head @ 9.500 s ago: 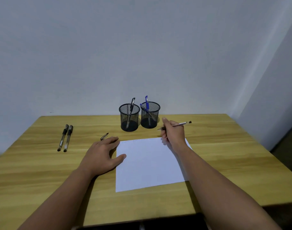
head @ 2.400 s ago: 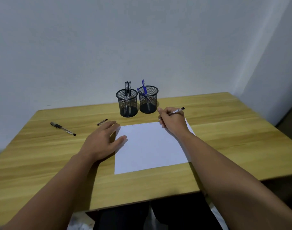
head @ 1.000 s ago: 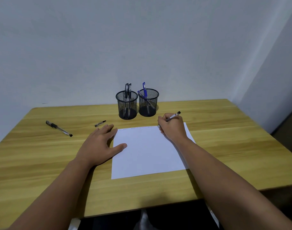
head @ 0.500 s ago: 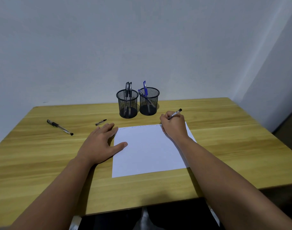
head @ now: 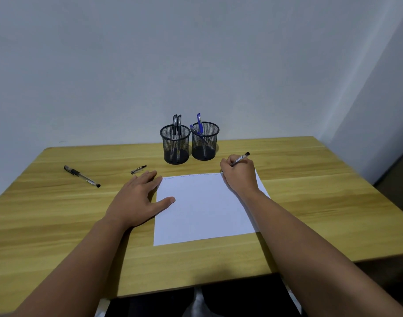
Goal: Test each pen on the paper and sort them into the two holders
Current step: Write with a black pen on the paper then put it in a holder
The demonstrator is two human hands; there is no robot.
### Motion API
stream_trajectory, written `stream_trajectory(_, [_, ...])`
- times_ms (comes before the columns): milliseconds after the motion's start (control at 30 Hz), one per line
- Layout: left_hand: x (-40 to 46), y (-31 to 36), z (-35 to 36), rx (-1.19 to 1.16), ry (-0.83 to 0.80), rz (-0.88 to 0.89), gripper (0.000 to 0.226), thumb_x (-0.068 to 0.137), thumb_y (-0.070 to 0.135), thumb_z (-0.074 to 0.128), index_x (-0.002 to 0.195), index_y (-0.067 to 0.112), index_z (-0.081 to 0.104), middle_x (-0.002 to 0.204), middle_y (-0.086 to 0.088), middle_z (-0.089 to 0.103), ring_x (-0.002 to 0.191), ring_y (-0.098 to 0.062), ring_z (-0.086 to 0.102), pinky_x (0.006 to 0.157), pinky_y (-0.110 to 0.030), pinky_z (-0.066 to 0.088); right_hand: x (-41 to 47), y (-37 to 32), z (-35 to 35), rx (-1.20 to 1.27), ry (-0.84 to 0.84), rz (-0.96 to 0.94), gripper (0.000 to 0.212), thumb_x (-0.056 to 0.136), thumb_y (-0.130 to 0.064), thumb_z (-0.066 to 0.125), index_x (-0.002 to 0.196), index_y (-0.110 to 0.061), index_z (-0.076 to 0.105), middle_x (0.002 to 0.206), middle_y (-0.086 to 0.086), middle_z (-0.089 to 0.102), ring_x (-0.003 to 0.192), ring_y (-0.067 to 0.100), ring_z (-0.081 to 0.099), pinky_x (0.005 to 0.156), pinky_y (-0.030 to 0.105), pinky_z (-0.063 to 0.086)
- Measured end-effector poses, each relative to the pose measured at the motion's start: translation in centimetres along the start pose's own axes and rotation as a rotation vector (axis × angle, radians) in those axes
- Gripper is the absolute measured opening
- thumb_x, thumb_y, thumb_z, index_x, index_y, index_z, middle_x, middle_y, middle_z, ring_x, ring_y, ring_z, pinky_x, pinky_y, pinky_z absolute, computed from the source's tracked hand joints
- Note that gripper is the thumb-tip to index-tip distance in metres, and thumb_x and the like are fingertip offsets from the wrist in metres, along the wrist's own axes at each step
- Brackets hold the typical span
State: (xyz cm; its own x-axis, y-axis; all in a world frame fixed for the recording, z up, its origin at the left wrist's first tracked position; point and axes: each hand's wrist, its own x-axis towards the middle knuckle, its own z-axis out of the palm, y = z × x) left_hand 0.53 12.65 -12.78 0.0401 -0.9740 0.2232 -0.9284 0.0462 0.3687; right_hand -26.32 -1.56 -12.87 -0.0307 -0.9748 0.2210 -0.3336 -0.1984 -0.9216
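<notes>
A white sheet of paper (head: 202,209) lies on the wooden table (head: 58,213), with faint scribbles along its far edge. My right hand (head: 240,177) grips a pen (head: 239,159) with its tip down at the paper's far right corner. My left hand (head: 136,200) rests flat on the table, thumb on the paper's left edge. Two black mesh holders stand at the back: the left holder (head: 174,145) has two black pens, the right holder (head: 205,141) has blue pens. A black pen (head: 81,176) lies at the far left.
A loose pen cap (head: 138,169) lies just beyond my left fingers. A white wall rises behind the table. The table's near edge runs below my forearms, with a dark gap under it.
My right hand has shifted slightly right along the paper's far edge with the pen. Over the longer span, one of two pens at the left went into the left holder.
</notes>
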Motion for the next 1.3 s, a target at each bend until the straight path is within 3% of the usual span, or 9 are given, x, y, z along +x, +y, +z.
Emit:
stream_trajectory(167, [-0.1,0.1,0.0,0.001,0.007,0.001,0.085,0.081,0.077,0.057,0.149,0.026,0.049,0.162,0.006,0.036,0.151,-0.012,0.024,0.123,-0.039,0.023,0.0,0.1,-0.1,-0.021,0.012,-0.011,0.038,0.087,-0.017,0.061,0.066,0.001,0.035,0.058,0.013,0.036,0.056,0.023,0.038,0.055,0.03,0.035])
stream_trajectory(400, [-0.2,0.4,-0.3,0.014,0.001,-0.003,0.085,0.083,0.076,0.056,0.151,0.026,0.047,0.163,0.006,0.034,0.152,-0.011,0.023,0.124,-0.04,0.022,0.0,0.0,-0.1,-0.023,0.05,-0.005,0.042,0.087,-0.018,0.061,0.059,-0.012,0.03,0.057,0.007,0.032,0.057,0.024,0.034,0.054,0.031,0.034])
stream_trajectory(500, [-0.1,0.3,-0.3,0.013,-0.01,0.001,0.09,0.08,0.082,0.051,0.15,0.025,0.047,0.163,0.006,0.035,0.152,-0.011,0.023,0.124,-0.04,0.022,0.2,0.1,-0.2,-0.029,0.05,0.0,0.039,0.089,-0.014,0.06,0.064,-0.003,0.032,0.059,0.008,0.032,0.058,0.024,0.032,0.054,0.03,0.032])
stream_trajectory(667, [-0.1,0.1,-0.1,0.009,-0.008,0.0,0.097,0.074,0.087,0.041,0.149,0.026,0.048,0.162,0.007,0.036,0.151,-0.011,0.025,0.123,-0.04,0.023,-0.1,-0.5,-0.3,-0.034,0.07,0.01,0.047,0.089,-0.007,0.06,0.058,-0.019,0.027,0.05,-0.008,0.026,0.053,0.017,0.026,0.048,0.027,0.025])
stream_trajectory(800, [0.1,-0.2,-0.1,0.0,-0.007,-0.003,0.096,0.074,0.088,0.045,0.149,0.028,0.049,0.162,0.008,0.036,0.15,-0.012,0.026,0.123,-0.039,0.025,-0.1,-1.6,-1.0,0.118,0.131,0.134,0.032,0.09,-0.002,0.056,0.063,-0.008,0.04,0.054,0.006,0.04,0.048,0.018,0.035,0.043,0.023,0.031])
stream_trajectory(933, [0.0,-0.2,-0.2,-0.011,-0.005,-0.022,0.096,0.073,0.089,0.046,0.148,0.029,0.05,0.16,0.01,0.037,0.147,-0.015,0.031,0.119,-0.037,0.029,0.9,-1.8,-2.1,0.386,0.079,0.308,0.038,0.101,-0.018,0.065,0.066,-0.009,0.054,0.056,0.011,0.057,0.042,0.019,0.047,0.04,0.022,0.037])
stream_trajectory(1033, [-0.1,-0.1,-0.3,-0.012,-0.008,-0.021,0.092,0.076,0.086,0.05,0.149,0.03,0.049,0.161,0.01,0.036,0.147,-0.014,0.031,0.118,-0.036,0.029,1.4,-2.5,-3.3,0.475,0.066,0.341,0.042,0.102,-0.039,0.071,0.071,-0.012,0.057,0.054,0.005,0.05,0.041,0.013,0.04,0.039,0.019,0.029])
stream_trajectory(1133, [-0.2,0.1,-0.4,-0.016,-0.01,-0.011,0.087,0.078,0.082,0.056,0.148,0.032,0.049,0.16,0.01,0.038,0.147,-0.014,0.032,0.118,-0.036,0.029,1.5,-3.6,-4.9,0.482,0.17,0.256,0.043,0.102,-0.032,0.072,0.072,-0.015,0.047,0.058,0.005,0.038,0.038,0.007,0.033,0.039,0.021,0.025])
stream_trajectory(1300, [0.7,0.3,-1.1,-0.244,0.183,-0.053,0.059,0.086,0.065,0.065,0.132,0.028,0.065,0.136,0.013,0.059,0.127,-0.01,0.053,0.1,-0.031,0.044,2.7,-5.5,-7.1,0.507,0.059,0.315,0.042,0.1,-0.055,0.065,0.09,-0.016,0.074,0.074,0.002,0.076,0.049,0.008,0.057,0.044,0.019,0.042])
